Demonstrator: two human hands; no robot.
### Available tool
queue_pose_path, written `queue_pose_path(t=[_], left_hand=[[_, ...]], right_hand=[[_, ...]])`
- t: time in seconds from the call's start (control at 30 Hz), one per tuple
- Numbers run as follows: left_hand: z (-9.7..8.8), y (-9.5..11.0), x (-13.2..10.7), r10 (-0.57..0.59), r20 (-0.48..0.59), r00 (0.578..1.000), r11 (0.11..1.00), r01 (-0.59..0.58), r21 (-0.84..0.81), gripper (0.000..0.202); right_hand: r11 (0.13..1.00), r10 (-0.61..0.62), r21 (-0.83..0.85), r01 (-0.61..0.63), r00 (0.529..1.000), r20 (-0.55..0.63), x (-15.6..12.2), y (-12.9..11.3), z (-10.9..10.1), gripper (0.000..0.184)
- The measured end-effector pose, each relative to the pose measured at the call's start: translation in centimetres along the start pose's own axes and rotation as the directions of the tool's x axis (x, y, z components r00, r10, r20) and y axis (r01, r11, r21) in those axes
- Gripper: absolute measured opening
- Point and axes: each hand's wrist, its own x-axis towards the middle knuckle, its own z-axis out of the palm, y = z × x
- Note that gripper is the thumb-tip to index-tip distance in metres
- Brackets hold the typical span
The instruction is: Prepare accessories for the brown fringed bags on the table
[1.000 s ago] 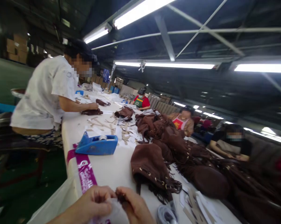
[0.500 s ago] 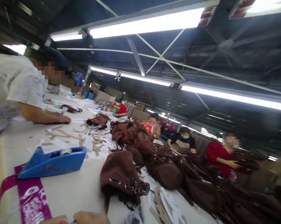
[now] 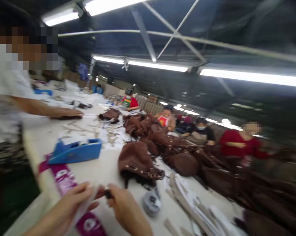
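Observation:
My left hand (image 3: 73, 203) is at the near table edge, its fingers closed on a thin white strip (image 3: 85, 206). Beside it, my right hand (image 3: 124, 208) pinches a small dark piece (image 3: 108, 194), too blurred to name. Both hands are over a purple printed strip (image 3: 90, 224) on the table. Just beyond them stands a blue tape dispenser (image 3: 75, 152). A brown drawstring bag (image 3: 135, 160) with metal eyelets and fringe lies ahead of my right hand. Near that wrist is a roll wrapped in clear plastic (image 3: 151, 201).
A long heap of brown bags (image 3: 160, 136) runs down the white table (image 3: 111, 164). Paper and grey strips (image 3: 187, 196) lie at the right. At the left a co-worker in white (image 3: 5, 85) leans over the table with one hand on it. Several people sit along the far side.
My view has tipped downward, and both hands have come up into the frame. At the right, the co-worker in red has shifted their arms.

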Motion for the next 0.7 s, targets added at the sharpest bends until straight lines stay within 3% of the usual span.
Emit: queue_pose_path(t=[0.1,0.27,0.37,0.47,0.7], left_hand=[[-1.7,-0.2,-1.0,-0.092,-0.001,0.996,0.983,0.091,-0.158,0.047],[-2.4,-1.7,-0.4,-0.133,-0.018,0.991,0.963,0.125,-0.240,0.047],[-2.3,-2.1,-0.4,-0.156,0.008,0.988,0.960,0.154,-0.234,0.047],[-2.3,-2.2,-0.5,-0.156,0.101,0.983,0.950,0.177,-0.256,0.048],[-3.2,-1.4,-0.7,-0.171,0.180,0.969,0.981,0.184,-0.061,0.041]], right_hand=[[0.958,-0.087,0.274,0.079,0.996,0.014,0.1,2.0,1.1,0.047],[0.899,-0.075,0.436,0.022,0.992,0.104,0.6,3.7,3.0,0.052],[0.904,-0.107,0.424,0.051,0.988,0.110,0.7,2.9,2.4,0.038],[0.931,-0.086,0.362,0.041,0.990,0.111,0.8,2.0,1.5,0.022],[0.988,0.018,0.155,-0.019,1.000,0.009,0.6,2.1,1.2,0.032]])
